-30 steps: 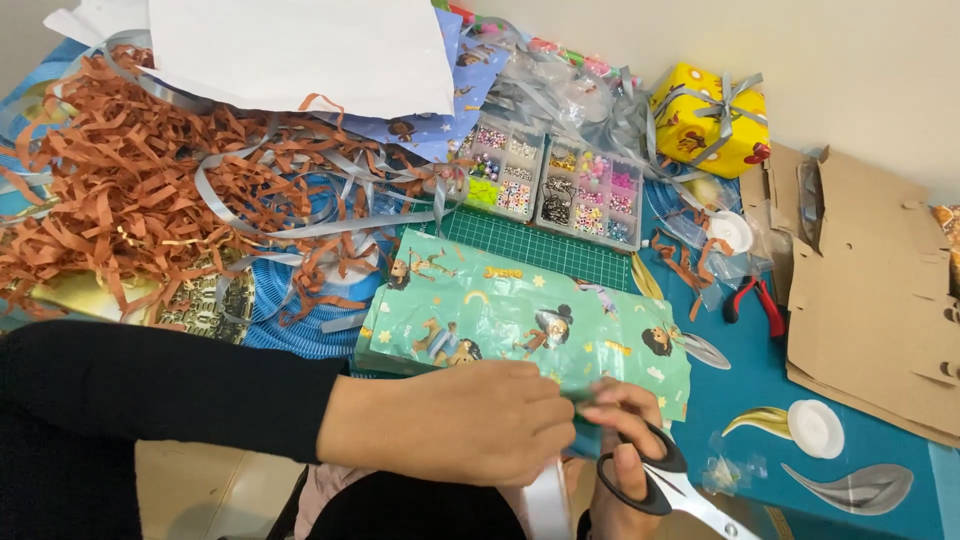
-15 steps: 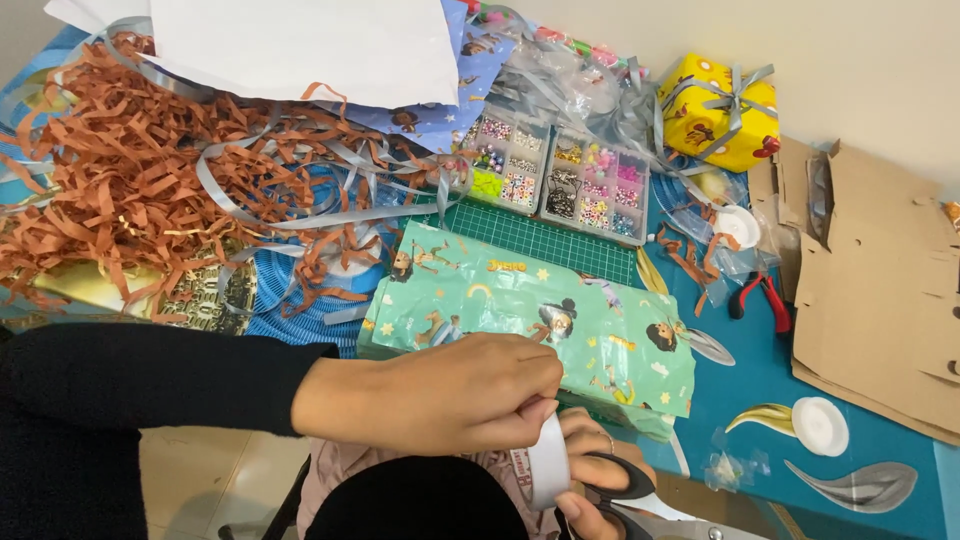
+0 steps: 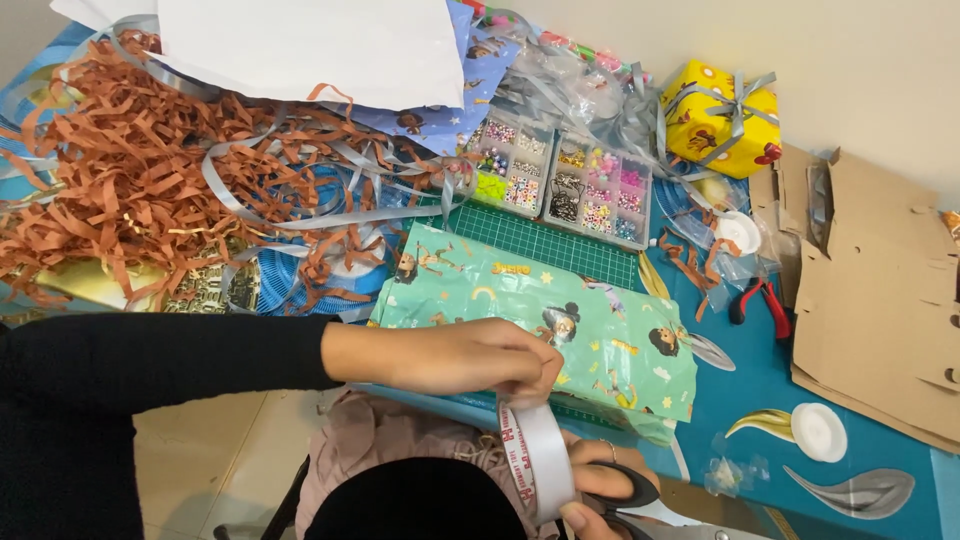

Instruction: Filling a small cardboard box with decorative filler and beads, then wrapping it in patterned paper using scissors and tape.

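Note:
My left hand (image 3: 455, 355) reaches across from the left and pinches the top of a strip of white tape (image 3: 540, 460) that hangs down from its fingertips. My right hand (image 3: 600, 490), at the bottom edge, holds black-handled scissors (image 3: 650, 505) just beside the lower end of that strip. Right behind both hands lies a box wrapped in mint-green cartoon paper (image 3: 560, 320), resting on a green cutting mat (image 3: 545, 240).
A heap of brown paper shreds and silver ribbon (image 3: 150, 180) fills the left. A clear bead organiser (image 3: 560, 180), a yellow wrapped gift (image 3: 720, 115), red pliers (image 3: 760, 300), flattened cardboard (image 3: 880, 290) and a white tape roll (image 3: 818, 432) lie on the blue table (image 3: 760, 390).
My left hand has lifted and drawn the white tape strip out longer. My right hand with the scissors has sunk toward the bottom edge of the view.

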